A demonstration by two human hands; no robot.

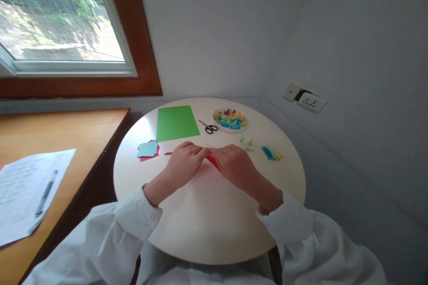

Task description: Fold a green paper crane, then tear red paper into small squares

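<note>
Round counter (207, 227): white, in front of the person, bearing the coloured papers.
Side counter (83, 133): wooden, to the left, under the window (67, 13).
Written sheets (23, 200): lay on the side counter, a pen (47, 193) across them.
Green sheet (177, 122): lay flat toward the far left of the round counter.
Left hand (187, 160): its grip was closed on the red paper, fingertips at the upper end.
Right hand (236, 164): its grip was closed on the same paper, close against the left fingertips.
Oval dish (230, 131): stood at the far side, filled with red, yellow, blue and green cut pieces (230, 119).
Red paper (214, 163): sat between the hands, mostly covered by them, its visible part slanting down toward the right palm.
Small squares (148, 148): pale blue over red, left of the hands.
Scissors (209, 128): black-handled, between green sheet and dish.
Blue and yellow pieces (271, 153): bunched right of the hands.
Pale green pieces (246, 143): loose, just below the dish.
Slim red piece (168, 153): showed just left of the left hand.
</note>
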